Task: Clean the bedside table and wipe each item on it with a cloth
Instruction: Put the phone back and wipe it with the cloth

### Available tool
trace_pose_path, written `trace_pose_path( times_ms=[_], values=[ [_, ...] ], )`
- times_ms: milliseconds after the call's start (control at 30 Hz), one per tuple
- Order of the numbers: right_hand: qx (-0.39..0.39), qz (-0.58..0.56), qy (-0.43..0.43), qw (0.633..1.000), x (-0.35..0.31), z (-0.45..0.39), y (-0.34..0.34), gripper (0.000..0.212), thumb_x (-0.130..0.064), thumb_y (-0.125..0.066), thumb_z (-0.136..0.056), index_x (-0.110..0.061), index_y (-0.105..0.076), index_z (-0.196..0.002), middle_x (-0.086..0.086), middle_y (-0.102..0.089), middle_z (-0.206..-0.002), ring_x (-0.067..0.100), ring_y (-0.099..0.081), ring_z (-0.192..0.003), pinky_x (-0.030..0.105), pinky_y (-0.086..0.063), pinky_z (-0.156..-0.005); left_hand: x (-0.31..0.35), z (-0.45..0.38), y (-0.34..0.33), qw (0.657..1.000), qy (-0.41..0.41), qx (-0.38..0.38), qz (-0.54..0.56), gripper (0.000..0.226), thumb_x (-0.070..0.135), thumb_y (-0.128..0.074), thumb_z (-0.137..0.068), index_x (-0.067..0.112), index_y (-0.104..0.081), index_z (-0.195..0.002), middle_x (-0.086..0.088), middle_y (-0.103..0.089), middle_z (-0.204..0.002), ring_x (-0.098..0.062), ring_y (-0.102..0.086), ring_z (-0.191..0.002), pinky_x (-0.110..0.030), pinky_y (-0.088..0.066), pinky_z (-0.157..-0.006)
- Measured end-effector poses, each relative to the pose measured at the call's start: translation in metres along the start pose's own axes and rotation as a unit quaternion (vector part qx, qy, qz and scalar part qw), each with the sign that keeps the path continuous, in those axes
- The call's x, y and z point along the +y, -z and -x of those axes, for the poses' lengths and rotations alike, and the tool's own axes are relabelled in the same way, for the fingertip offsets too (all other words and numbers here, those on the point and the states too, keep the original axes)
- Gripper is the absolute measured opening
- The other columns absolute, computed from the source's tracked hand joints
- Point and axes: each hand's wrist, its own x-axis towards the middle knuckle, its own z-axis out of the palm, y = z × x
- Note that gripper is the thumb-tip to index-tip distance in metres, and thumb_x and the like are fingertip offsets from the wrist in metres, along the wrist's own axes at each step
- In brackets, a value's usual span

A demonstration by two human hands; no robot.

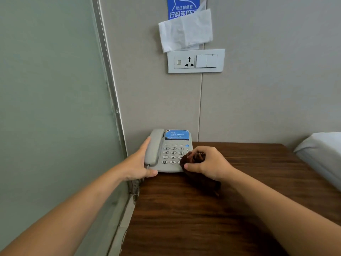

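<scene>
While the right hand's fingers are curling tightly around a bunched brown cloth, the right hand is pressing that cloth against the near right corner of the phone, over the last column of number keys, probably so the wad can work between the buttons. The left hand is bracing the phone from the other side, its fingers lying fairly straight along the receiver and its thumb hooking the front edge, which is likely keeping the light phone from sliding under the rubbing. The phone is sitting in the back left corner of the wooden bedside table, close against the wall and the glass panel. A bed corner is showing at the right, and a wall socket plate is hanging above.
</scene>
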Motion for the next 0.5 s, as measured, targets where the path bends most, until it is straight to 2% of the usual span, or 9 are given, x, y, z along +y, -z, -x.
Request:
trace_pose_path(
  times_ms=[100,200,233,300,367,433,500],
  values=[
    [0.027,-0.005,-0.007,1.000,0.002,-0.007,0.001,0.034,-0.044,-0.093,-0.068,-0.029,-0.073,-0.090,-0.008,-0.074,-0.092,0.011,-0.069,-0.090,0.032,-0.057,-0.081,0.002,-0.006,0.000,1.000,0.008,-0.014,-0.018,0.137,0.017,-0.088,-0.082,0.033,0.023,-0.161,0.016,-0.021,-0.153,-0.006,-0.033,-0.141,-0.021,-0.029,-0.114],
    [0.046,0.005,-0.010,0.999,0.003,-0.006,0.000,0.035,-0.045,-0.093,-0.066,-0.028,-0.073,-0.088,-0.006,-0.074,-0.089,0.014,-0.069,-0.089,0.035,-0.057,-0.083,0.011,-0.001,0.003,0.999,0.012,-0.024,-0.042,0.142,0.026,-0.090,-0.079,0.026,0.026,-0.160,0.009,-0.013,-0.166,-0.004,-0.023,-0.146,-0.019,-0.023,-0.116],
    [0.050,0.011,-0.007,0.999,0.002,-0.003,0.001,0.034,-0.045,-0.093,-0.067,-0.029,-0.072,-0.088,-0.008,-0.074,-0.089,0.012,-0.068,-0.088,0.033,-0.056,-0.082,0.018,0.003,0.003,0.998,0.007,-0.016,-0.057,0.147,0.039,-0.092,-0.074,0.026,0.026,-0.160,0.005,-0.004,-0.171,-0.008,-0.016,-0.152,-0.025,-0.019,-0.121],
    [0.059,0.021,0.001,0.998,-0.001,0.009,0.008,0.031,-0.043,-0.091,-0.071,-0.030,-0.071,-0.091,-0.012,-0.072,-0.090,0.005,-0.066,-0.088,0.026,-0.053,-0.076,0.038,0.010,0.003,0.993,-0.026,0.021,-0.117,0.151,0.071,-0.083,-0.059,0.034,0.022,-0.161,-0.004,0.008,-0.174,-0.020,0.004,-0.160,-0.046,-0.010,-0.129],
    [0.074,0.024,0.009,0.997,-0.005,0.024,0.021,0.027,-0.039,-0.090,-0.075,-0.033,-0.069,-0.092,-0.014,-0.071,-0.091,0.002,-0.065,-0.087,0.020,-0.049,-0.070,0.063,0.016,0.001,0.984,-0.090,0.046,-0.149,0.140,0.086,-0.072,-0.058,0.037,0.005,-0.164,-0.001,-0.003,-0.174,-0.025,-0.001,-0.160,-0.056,-0.015,-0.128],
    [0.090,0.035,0.013,0.995,-0.009,0.044,0.039,0.025,-0.038,-0.088,-0.077,-0.034,-0.069,-0.093,-0.013,-0.071,-0.092,0.005,-0.066,-0.088,0.023,-0.052,-0.071,0.094,0.028,-0.004,0.981,-0.126,0.032,-0.144,0.127,0.079,-0.075,-0.064,0.037,-0.009,-0.164,0.006,-0.009,-0.172,-0.017,-0.006,-0.159,-0.049,-0.016,-0.129],
    [0.099,0.059,0.012,0.993,-0.011,0.069,0.059,0.025,-0.039,-0.085,-0.079,-0.034,-0.069,-0.096,-0.012,-0.072,-0.095,0.007,-0.067,-0.089,0.030,-0.058,-0.076,0.126,0.039,-0.015,0.979,-0.151,0.005,-0.137,0.117,0.065,-0.081,-0.074,0.039,-0.011,-0.164,0.011,-0.012,-0.170,-0.011,-0.008,-0.158,-0.040,-0.017,-0.128]
  ],
)
